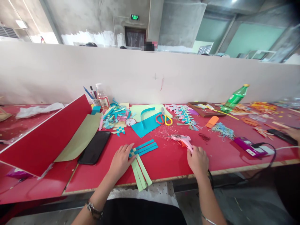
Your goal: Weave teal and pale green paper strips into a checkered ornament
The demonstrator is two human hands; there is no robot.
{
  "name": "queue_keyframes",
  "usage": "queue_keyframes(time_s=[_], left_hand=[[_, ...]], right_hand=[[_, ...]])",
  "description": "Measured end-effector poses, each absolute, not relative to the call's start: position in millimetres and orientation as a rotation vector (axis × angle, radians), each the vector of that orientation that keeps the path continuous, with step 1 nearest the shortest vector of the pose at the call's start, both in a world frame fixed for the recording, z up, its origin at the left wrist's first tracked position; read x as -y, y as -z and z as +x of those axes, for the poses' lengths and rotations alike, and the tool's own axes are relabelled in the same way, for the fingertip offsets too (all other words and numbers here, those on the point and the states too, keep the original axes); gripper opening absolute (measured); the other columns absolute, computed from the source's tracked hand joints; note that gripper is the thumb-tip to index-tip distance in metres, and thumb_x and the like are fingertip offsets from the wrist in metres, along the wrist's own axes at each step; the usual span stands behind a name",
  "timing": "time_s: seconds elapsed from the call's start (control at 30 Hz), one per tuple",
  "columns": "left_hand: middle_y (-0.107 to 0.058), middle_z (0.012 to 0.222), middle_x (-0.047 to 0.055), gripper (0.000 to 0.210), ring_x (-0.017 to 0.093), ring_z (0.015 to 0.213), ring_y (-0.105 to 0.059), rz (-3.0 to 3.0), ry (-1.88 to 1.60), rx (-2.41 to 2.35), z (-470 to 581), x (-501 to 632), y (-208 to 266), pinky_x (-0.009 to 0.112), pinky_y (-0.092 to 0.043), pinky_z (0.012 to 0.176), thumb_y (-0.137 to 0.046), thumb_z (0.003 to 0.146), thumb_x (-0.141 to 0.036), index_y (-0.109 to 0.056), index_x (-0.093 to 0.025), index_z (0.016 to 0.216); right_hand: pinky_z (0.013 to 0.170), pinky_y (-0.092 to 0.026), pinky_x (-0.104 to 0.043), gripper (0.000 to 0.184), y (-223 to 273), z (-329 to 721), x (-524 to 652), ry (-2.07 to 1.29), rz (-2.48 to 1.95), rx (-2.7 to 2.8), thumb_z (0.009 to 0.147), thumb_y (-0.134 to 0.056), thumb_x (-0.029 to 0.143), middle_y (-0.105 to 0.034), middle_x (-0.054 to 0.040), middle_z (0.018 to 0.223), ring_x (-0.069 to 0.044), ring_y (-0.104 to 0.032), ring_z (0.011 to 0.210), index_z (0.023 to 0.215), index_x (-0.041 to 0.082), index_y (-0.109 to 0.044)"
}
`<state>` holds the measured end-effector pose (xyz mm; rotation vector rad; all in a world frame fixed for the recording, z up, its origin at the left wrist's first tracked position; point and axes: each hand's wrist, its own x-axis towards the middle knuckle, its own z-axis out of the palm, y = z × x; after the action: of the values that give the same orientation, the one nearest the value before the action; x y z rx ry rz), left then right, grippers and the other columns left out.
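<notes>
Left hand: you are touching the woven blue-and-green paper strips, lying on the red table; whether you are pinching or only pressing, cannot tell. Right hand: you are clasping the pink glue gun by its handle, nozzle pointing leftward. Scissors are lying beyond.

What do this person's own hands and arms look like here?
The left hand and right hand are ungloved, with no sleeves showing. A chunky dark-and-silver bracelet circles the left wrist; a thin silvery bangle the right.
</notes>
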<state>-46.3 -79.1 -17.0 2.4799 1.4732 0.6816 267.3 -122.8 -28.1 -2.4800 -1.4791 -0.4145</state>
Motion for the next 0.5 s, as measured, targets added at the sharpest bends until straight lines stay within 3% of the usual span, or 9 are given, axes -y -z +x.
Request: queue_keyframes(time_s=[0.2,0.5], left_hand=[[-0.055,0.087,0.006,0.041,0.018,0.080,-0.053,2.190,-0.741,-1.470,-46,72,14,0.029,-0.044,0.070,-0.051,0.074,-0.026,-0.046,-0.016,0.113],[-0.051,0.086,0.004,0.046,0.013,0.068,-0.050,1.851,-0.858,-1.397,-48,62,18,0.026,-0.041,0.063,-0.046,0.069,-0.023,-0.042,-0.014,0.114]], right_hand=[[0.061,-0.038,-0.028,0.027,23,280,113,0.215,-2.537,1.534,0.084,-0.036,0.028,-0.055,-0.0127,0.091,-0.021,-0.054,0.082,0.098,0.011,-0.051],[0.065,-0.039,-0.028,0.026,19,284,107,0.131,-2.596,1.506,0.084,-0.035,0.028,-0.053,-0.0123,0.097,-0.022,-0.053,0.089,0.102,0.014,-0.049]])
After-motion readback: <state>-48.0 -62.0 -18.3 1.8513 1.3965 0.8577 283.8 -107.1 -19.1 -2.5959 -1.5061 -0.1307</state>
